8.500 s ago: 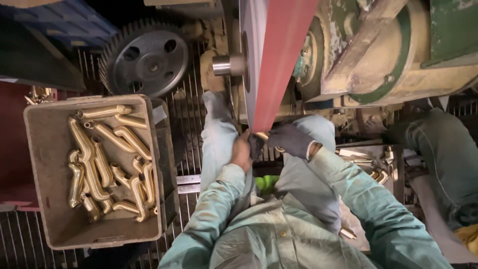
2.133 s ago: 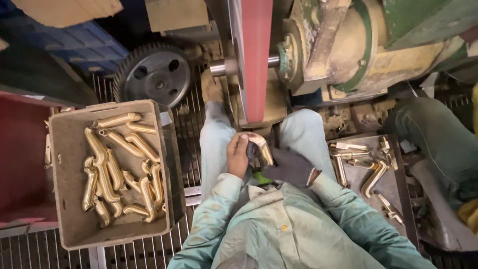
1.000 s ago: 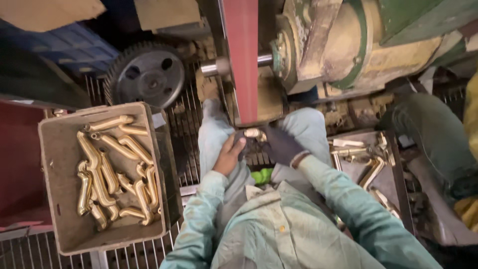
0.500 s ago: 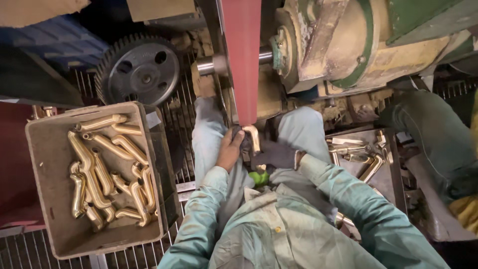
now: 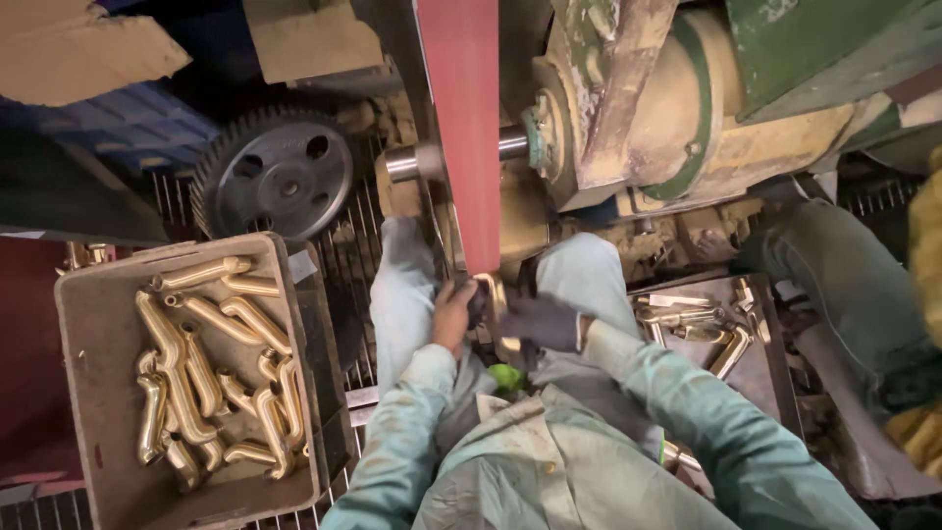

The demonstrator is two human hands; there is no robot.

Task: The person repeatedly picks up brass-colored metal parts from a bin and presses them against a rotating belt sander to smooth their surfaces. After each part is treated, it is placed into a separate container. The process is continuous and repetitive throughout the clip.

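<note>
Grimy workshop floor — left hand [image 5: 453, 316] and gloved right hand [image 5: 538, 322] grasping brass part [image 5: 494, 299], mostly hidden, against red sanding belt [image 5: 465, 137].

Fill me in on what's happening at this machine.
A seated person holds a curved brass part with both hands against the lower end of a red sanding belt. The bare left hand and dark-gloved right hand grip it. A grey bin of similar brass parts sits to their left, a tray with more to their right.
</note>
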